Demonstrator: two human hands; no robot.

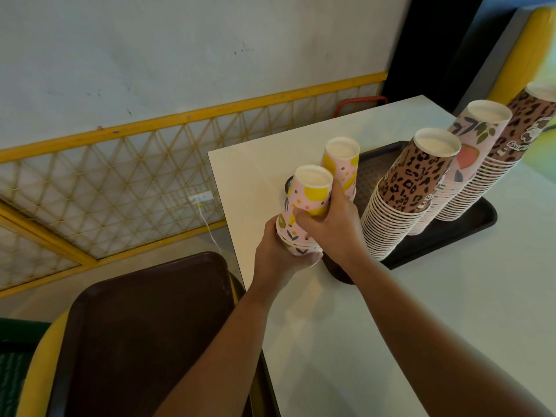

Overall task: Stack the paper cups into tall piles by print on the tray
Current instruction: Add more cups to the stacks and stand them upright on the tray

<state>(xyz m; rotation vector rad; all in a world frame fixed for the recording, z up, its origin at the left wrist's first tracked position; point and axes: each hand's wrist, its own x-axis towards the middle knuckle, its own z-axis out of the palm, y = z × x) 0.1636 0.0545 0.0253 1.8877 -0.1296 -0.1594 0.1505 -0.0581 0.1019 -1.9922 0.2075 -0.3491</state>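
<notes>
White wall behind, with small dark marks. Yellow frame with lattice panel runs along lower wall. White socket on panel, white cable hangs from it. White table at right, light reflects softly on top. Dark brown tray lies on yellow chair at lower left. Yellow pillar at far right, dark opening beside it. Red bar behind table edge.

Head camera looks forward and down, close over the table.

Brown tray beside white table
</notes>
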